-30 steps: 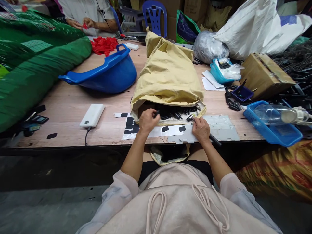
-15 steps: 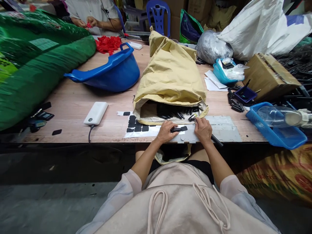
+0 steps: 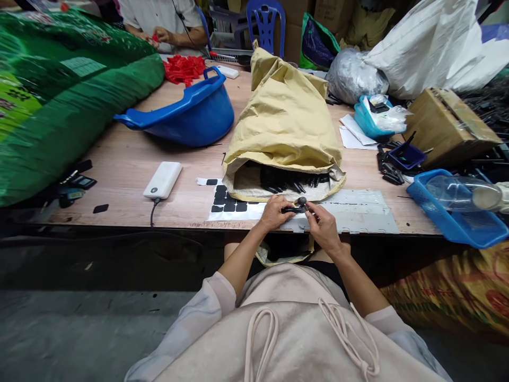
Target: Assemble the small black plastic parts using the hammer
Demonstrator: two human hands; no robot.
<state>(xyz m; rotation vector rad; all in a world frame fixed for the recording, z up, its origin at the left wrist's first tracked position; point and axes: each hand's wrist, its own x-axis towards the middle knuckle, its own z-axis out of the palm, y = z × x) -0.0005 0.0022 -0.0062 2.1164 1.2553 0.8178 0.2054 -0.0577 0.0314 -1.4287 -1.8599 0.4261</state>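
My left fingers (image 3: 280,203) pinched a slim black piece (image 3: 292,210); my right fingers (image 3: 315,210) grasped a round-headed tool (image 3: 302,201). The creased yellow sack (image 3: 286,119) held glossy black parts (image 3: 276,181).

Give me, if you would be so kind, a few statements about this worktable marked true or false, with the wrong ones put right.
1. The left hand holds a slim black piece. True.
2. The right hand is inside the yellow sack. False: the right hand is in front of the yellow sack, holding a dark-headed tool.
3. The open end of the yellow sack faces the person. True.
4. The blue basin is to the right of the yellow sack. False: the blue basin is to its left.
5. A cable runs from the white device. True.
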